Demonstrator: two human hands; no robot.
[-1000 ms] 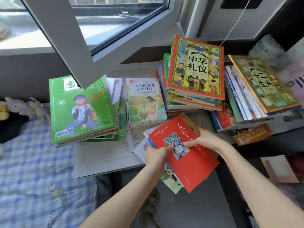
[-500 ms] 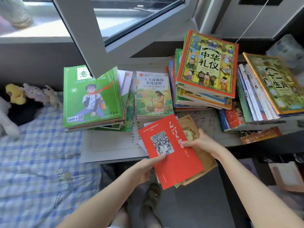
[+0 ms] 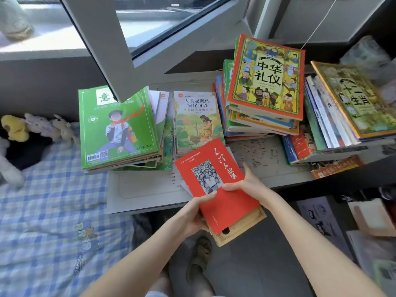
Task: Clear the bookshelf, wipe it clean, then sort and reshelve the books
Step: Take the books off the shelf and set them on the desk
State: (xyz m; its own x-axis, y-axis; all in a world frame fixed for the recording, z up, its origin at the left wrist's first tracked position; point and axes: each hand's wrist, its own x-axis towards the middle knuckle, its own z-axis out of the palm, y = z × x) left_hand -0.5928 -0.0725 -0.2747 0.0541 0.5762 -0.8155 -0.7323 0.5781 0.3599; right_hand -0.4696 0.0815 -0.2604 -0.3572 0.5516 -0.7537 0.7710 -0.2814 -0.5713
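A red paperback [image 3: 222, 202] with a black-and-white photo on its cover lies on top of a small stack, above a tan book [image 3: 242, 228], over the near edge of the grey desk [image 3: 150, 196]. My left hand [image 3: 192, 213] grips the stack's lower left edge, thumb on the red cover. My right hand [image 3: 246, 183] holds its right edge, thumb on the cover. On the desk behind stand book piles: a green magazine pile [image 3: 115, 129], a pile topped by a human-origins book [image 3: 197, 118], a tall pile topped by a yellow and red etiquette book [image 3: 265, 76], and a leaning pile [image 3: 347, 103].
An open window frame [image 3: 102, 48] juts over the desk's back left. A bed with a blue checked sheet [image 3: 47, 221] and plush toys [image 3: 36, 127] lies to the left. Loose papers and books [image 3: 368, 221] sit low at the right. A sandalled foot [image 3: 201, 251] shows below.
The red book and the stack under it have squared up and shifted toward the desk. My left thumb moved onto the red cover and my right hand slid down its right edge.
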